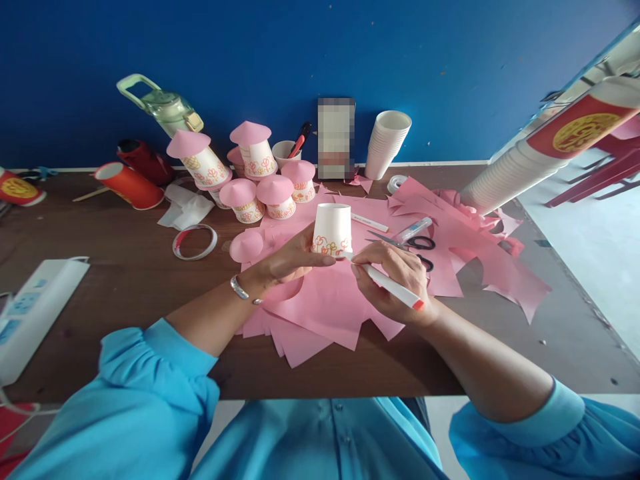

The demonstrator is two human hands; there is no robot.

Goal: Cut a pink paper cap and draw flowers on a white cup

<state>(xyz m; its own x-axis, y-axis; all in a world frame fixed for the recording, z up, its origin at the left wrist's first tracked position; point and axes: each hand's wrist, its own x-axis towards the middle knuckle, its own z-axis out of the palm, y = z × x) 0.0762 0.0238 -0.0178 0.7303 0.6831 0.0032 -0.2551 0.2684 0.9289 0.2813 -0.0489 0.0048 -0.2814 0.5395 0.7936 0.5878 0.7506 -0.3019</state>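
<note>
My left hand [295, 255] grips a white paper cup [333, 223], held upside down above the pink paper. Red and yellow flower drawings run around the cup's lower part. Between the fingers of my right hand [393, 280] is a white marker pen [393, 285] with a red end, its tip at the cup's lower edge. Below both hands lie overlapping pink paper sheets [320, 313]. To the right of the cup rest black-handled scissors [420, 243] and another white marker [370, 223].
Several decorated cups with pink cone tops [250, 150] stand at the back left, near a tape roll [213, 241]. Behind are a phone [336, 137] and stacked white cups [387, 143]. A power strip [37, 313] lies left; a long cup stack [520, 170] leans right.
</note>
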